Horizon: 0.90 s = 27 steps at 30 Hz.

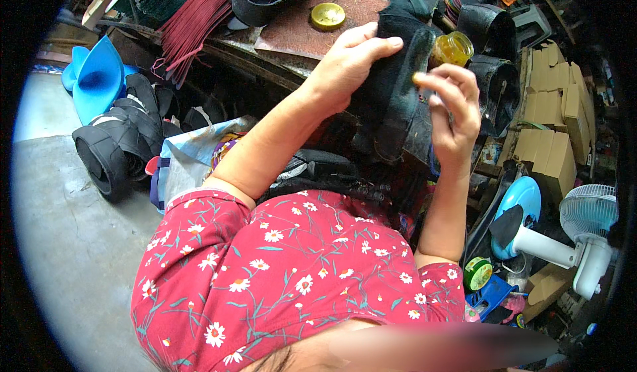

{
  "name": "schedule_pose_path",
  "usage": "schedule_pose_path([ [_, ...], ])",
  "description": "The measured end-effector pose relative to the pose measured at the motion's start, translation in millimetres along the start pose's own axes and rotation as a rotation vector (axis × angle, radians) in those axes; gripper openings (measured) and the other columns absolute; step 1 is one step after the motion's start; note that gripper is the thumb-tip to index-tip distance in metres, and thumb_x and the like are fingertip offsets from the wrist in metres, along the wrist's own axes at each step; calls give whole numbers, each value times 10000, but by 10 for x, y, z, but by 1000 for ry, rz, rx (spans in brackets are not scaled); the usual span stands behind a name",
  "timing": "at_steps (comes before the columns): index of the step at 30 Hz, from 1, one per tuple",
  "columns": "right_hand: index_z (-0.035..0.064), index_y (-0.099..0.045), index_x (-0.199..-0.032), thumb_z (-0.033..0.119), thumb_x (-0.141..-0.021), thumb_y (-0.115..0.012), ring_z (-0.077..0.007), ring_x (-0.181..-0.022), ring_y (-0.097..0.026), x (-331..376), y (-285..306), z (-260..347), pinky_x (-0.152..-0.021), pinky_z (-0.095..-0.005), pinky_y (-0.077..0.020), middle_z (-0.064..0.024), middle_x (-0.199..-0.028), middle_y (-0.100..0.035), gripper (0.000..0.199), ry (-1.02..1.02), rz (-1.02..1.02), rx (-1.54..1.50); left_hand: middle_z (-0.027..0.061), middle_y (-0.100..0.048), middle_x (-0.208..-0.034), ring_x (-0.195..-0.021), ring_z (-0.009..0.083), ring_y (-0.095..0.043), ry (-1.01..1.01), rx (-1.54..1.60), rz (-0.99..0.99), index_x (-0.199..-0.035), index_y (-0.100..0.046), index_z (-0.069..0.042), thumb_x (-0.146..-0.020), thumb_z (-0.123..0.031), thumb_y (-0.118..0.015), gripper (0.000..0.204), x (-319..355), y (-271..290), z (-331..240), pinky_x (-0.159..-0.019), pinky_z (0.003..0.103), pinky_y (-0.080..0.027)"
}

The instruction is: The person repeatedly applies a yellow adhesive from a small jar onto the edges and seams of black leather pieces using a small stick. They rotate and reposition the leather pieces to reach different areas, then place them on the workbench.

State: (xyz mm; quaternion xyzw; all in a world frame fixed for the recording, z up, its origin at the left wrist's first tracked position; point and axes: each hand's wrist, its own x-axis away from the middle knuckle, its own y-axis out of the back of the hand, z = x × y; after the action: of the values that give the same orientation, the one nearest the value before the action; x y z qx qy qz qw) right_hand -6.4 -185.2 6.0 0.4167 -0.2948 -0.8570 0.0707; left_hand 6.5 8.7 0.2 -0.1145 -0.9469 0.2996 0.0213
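My left hand (348,63) grips a piece of black material (385,86) by its left edge, thumb on top. The material hangs over the bench's near edge; whether it is leather or cloth I cannot tell. To its right, my right hand (454,100) is raised with curled fingers apart and no tool visible in them. A yellow-amber dab shows at one fingertip. Just beyond that hand, an uncapped glass jar (454,48) of yellow, glue-like paste leans tilted. Its likely lid, a round yellow cap (328,16), lies on a reddish-brown board (285,37).
Dark red cords (199,20) hang off the bench at the left. Rolled black strips (116,140) and a blue shape (99,80) are on the floor side. At the right stand cardboard boxes (547,156) and a white fan (587,216).
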Motion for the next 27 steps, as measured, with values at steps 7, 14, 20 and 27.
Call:
schedule_pose_path([
  [7, 197, -736, -1083, -14, -735, -624, -175, -820, -570, -71, 20, 21, -865, -342, -401, -46, -1076, -595, 423, 15, -128, 271, 62, -690, -1028, -862, 137, -680, 28, -6, 27, -1183, -609, -17, -917, -135, -580, 292, -2, 9, -16, -761, 281, -566],
  [14, 178, -737, -1037, 6, -754, -648, -174, -836, -572, -73, 13, -7, -852, -322, -403, -55, -1135, -589, 342, -32, -204, 97, 56, -696, -1035, -879, 138, -680, 74, 2, 18, -1182, -618, -25, -904, -141, -596, 302, 31, 20, -39, -765, 282, -561],
  [20, 226, -737, -1115, 117, -788, -673, -138, -795, -573, -116, 34, -69, -870, -346, -376, -3, -1122, -596, 351, 40, -166, 537, 55, -695, -1044, -893, 139, -675, 60, -42, 75, -1178, -623, -19, -912, -168, -608, 305, 48, 7, -19, -791, 278, -548],
  [27, 257, -748, -1102, 81, -748, -682, -115, -742, -559, -106, -35, -95, -841, -323, -372, 8, -1083, -593, 400, 78, -190, 465, 50, -693, -1039, -907, 125, -661, 97, -123, 76, -1164, -632, -18, -914, -185, -617, 301, 37, -15, -11, -807, 264, -529],
])
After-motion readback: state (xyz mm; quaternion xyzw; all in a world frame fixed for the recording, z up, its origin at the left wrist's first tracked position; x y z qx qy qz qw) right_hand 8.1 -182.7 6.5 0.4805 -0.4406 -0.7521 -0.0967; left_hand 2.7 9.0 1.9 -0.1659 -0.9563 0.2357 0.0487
